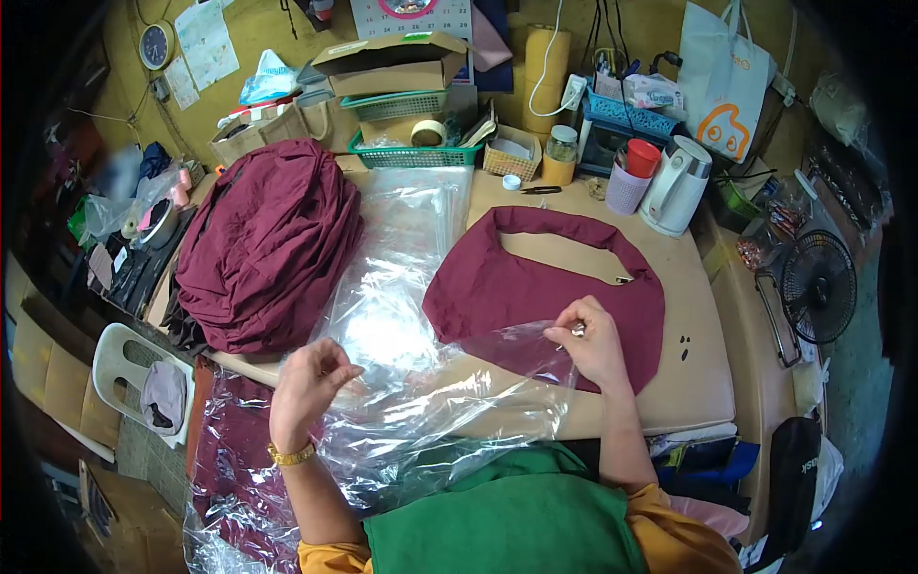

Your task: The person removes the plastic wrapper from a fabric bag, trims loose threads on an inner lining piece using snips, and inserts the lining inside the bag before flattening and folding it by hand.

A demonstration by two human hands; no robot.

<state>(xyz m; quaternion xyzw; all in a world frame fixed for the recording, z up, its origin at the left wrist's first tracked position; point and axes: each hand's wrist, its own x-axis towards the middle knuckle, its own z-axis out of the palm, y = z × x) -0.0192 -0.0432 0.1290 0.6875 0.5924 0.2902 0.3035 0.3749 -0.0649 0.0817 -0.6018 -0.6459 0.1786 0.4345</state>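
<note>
A clear plastic bag (459, 421) is stretched across the table's front edge between my two hands. My right hand (593, 349) pinches its upper right corner, over the lower part of a maroon shoulder bag (564, 287). My left hand (311, 383) is closed in a pinch at the plastic's left side; the exact grip is partly hidden. The shoulder bag lies flat, its strap forming a loop at the far side. A stack of clear plastic bags (406, 249) lies left of it. Farther left is a heap of maroon bags (273, 244).
Along the back stand a green basket (416, 156), a glass jar (560, 153), a purple cup (626, 189) and a white electric kettle (677, 187). A black fan (819, 287) is at the right. Plastic-wrapped maroon items (234, 459) sit below the table's left front edge.
</note>
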